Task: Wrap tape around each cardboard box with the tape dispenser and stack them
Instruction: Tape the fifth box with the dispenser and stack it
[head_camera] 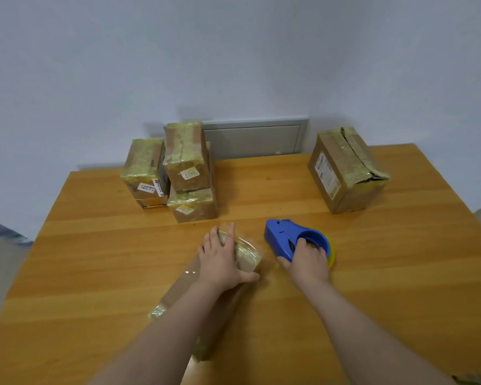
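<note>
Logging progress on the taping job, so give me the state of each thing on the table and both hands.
near box: lying on the table, partly taped.
left hand: fingers straight, pressing on near box.
right hand: grips the tape dispenser.
tape dispenser: on the table, held.
stacked boxes: taped, piled far left.
far right box: alone, top tape split open.

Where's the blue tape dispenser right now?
The tape dispenser lies on the table right of centre in the head view, gripped by the right hand, beside the box under the left hand.
</note>
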